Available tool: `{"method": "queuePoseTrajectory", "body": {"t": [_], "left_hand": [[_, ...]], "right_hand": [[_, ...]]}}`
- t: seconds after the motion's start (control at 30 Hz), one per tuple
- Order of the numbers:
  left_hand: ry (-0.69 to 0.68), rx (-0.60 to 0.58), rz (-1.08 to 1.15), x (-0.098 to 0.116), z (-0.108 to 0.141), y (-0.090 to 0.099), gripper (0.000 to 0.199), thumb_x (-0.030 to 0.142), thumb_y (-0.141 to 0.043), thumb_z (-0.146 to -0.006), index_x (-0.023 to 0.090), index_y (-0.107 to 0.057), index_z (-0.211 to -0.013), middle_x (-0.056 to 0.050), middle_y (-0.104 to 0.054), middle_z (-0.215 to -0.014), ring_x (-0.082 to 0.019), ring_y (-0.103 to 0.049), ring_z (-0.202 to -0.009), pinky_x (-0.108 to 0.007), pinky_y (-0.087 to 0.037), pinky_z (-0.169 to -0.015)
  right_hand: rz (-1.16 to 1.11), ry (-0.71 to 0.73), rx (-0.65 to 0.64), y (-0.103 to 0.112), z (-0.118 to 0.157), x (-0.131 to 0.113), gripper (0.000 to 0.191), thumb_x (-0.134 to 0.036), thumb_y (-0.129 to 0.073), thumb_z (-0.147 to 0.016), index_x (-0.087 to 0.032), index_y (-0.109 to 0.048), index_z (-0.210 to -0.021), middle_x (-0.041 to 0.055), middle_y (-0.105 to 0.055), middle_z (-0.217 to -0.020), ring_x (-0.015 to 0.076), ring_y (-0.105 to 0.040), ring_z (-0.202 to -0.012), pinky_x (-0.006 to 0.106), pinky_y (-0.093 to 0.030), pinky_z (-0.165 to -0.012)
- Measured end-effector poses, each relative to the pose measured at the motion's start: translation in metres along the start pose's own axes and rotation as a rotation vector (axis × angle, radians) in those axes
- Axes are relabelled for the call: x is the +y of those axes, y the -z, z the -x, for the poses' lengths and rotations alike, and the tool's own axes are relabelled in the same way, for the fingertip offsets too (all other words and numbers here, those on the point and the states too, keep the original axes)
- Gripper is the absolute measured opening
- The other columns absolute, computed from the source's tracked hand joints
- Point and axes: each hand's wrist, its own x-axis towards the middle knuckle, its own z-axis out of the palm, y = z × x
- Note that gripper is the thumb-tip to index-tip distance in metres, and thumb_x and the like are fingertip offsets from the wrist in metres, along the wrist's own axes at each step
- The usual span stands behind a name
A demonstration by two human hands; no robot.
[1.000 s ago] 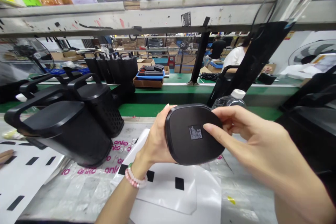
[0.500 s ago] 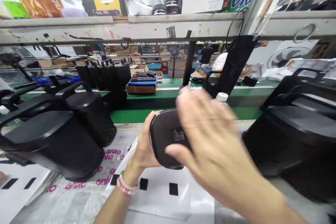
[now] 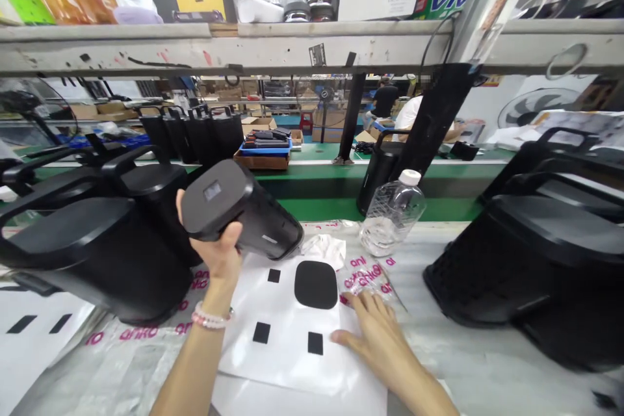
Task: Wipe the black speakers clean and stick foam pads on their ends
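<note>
right hand [image 3: 377, 335] lowered to sticker sheet [image 3: 290, 351], fingers apart
my left hand [image 3: 218, 261] clamps the speaker [image 3: 266, 218]; slackening could drop it

Pink "anko" on the plastic sheet [image 3: 131, 354] (repeated, sometimes cut).

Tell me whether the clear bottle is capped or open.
Capped: the clear bottle has a white cap on its neck.

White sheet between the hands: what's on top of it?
The white sheet shows one large rounded black patch and three small black squares. The right hand is at its right edge. Anything behind the black unit in the left hand can't be seen.
</note>
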Motion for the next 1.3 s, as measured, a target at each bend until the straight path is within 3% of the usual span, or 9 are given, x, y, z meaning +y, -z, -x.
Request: {"method": "queuePoseTrajectory", "body": {"t": [0.17, 0.33, 0.47, 0.57, 0.7, 0.87, 0.97, 1.07, 1.3], "left_hand": [[0.029, 0.042, 0.167, 0.029, -0.004, -0.001, 0.071, 0.064, -0.067, -0.074, 0.028, -0.052, -0.134, -0.003, -0.061, -0.137, -0.032, -0.046, -0.138, -0.05, -0.043, -0.113], [0.139, 0.104, 0.268, 0.055, 0.021, 0.005, 0.058, 0.069, -0.045, -0.087, 0.034, -0.056, -0.132, 0.004, -0.068, -0.125, -0.032, -0.054, -0.131, -0.053, -0.051, -0.106], [0.13, 0.107, 0.173, 0.055, 0.046, 0.014, 0.061, 0.068, -0.017, -0.093, 0.039, -0.056, -0.13, 0.007, -0.071, -0.118, -0.032, -0.055, -0.129, -0.055, -0.054, -0.101], [0.116, 0.12, 0.142, 0.046, 0.064, 0.018, 0.057, 0.067, -0.017, -0.093, 0.045, -0.051, -0.133, 0.008, -0.071, -0.117, -0.031, -0.054, -0.13, -0.057, -0.053, -0.099], [0.113, 0.156, 0.156, 0.033, 0.083, 0.017, 0.069, 0.07, -0.022, -0.089, 0.032, -0.046, -0.142, -0.002, -0.068, -0.126, -0.033, -0.051, -0.132, -0.054, -0.048, -0.104], [0.179, 0.17, 0.168, 0.017, 0.097, 0.013, 0.065, 0.066, -0.021, -0.091, 0.033, -0.051, -0.139, 0.0, -0.066, -0.13, -0.03, -0.055, -0.128, -0.046, -0.048, -0.104], [0.331, 0.3, 0.246, 0.014, 0.101, 0.011, 0.069, 0.072, -0.026, -0.09, 0.032, -0.05, -0.141, -0.003, -0.063, -0.134, -0.03, -0.058, -0.123, -0.044, -0.048, -0.101], [0.478, 0.405, 0.339, 0.017, 0.104, 0.007, 0.079, 0.078, -0.04, -0.082, 0.032, -0.043, -0.146, -0.005, -0.058, -0.142, -0.031, -0.057, -0.125, -0.043, -0.049, -0.1], [0.526, 0.358, 0.291, 0.021, 0.109, 0.004, 0.088, 0.083, -0.051, -0.07, 0.033, -0.048, -0.143, -0.005, -0.058, -0.142, -0.03, -0.057, -0.126, -0.038, -0.052, -0.097]], "right_hand": [[-0.089, 0.09, 0.027, -0.004, -0.02, -0.004, 0.003, -0.02, -0.061, -0.079, -0.019, -0.061, -0.082, 0.0082, -0.067, -0.085, 0.0274, -0.065, -0.086, 0.039, -0.049, -0.077], [-0.078, 0.242, 0.09, 0.014, -0.049, 0.016, 0.024, -0.014, -0.06, -0.075, -0.023, -0.045, -0.059, 0.0033, -0.06, -0.071, 0.0221, -0.06, -0.073, 0.032, -0.046, -0.067], [-0.051, 0.364, 0.056, 0.043, -0.086, 0.033, 0.002, -0.015, -0.062, -0.082, -0.017, -0.062, -0.082, 0.0045, -0.065, -0.09, 0.0191, -0.062, -0.086, 0.035, -0.05, -0.079], [-0.058, 0.448, 0.076, 0.054, -0.118, 0.028, 0.029, -0.026, -0.062, -0.091, -0.017, -0.06, -0.118, 0.0087, -0.061, -0.122, 0.0223, -0.06, -0.11, 0.044, -0.049, -0.094], [-0.092, 0.486, 0.11, 0.045, -0.144, 0.006, 0.023, -0.035, -0.061, -0.093, -0.015, -0.065, -0.105, 0.0046, -0.067, -0.103, 0.018, -0.065, -0.092, 0.038, -0.055, -0.083], [-0.188, 0.416, 0.392, 0.049, -0.145, -0.015, 0.017, -0.032, -0.056, -0.096, -0.017, -0.064, -0.093, 0.0024, -0.067, -0.091, 0.0156, -0.064, -0.081, 0.033, -0.053, -0.076], [-0.262, 0.4, 0.586, 0.067, -0.14, -0.021, 0.011, -0.018, -0.051, -0.09, -0.019, -0.062, -0.091, 0.0046, -0.068, -0.092, 0.0194, -0.064, -0.082, 0.033, -0.049, -0.075], [-0.342, 0.391, 0.786, 0.093, -0.132, -0.024, 0.013, -0.014, -0.051, -0.083, -0.02, -0.059, -0.09, 0.0049, -0.066, -0.087, 0.0196, -0.062, -0.075, 0.033, -0.047, -0.073], [-0.649, 0.442, 1.367, 0.169, -0.09, -0.039, 0.009, -0.017, -0.045, -0.09, -0.025, -0.048, -0.094, 0.0025, -0.051, -0.087, 0.0157, -0.053, -0.071, 0.03, -0.045, -0.067]]}}
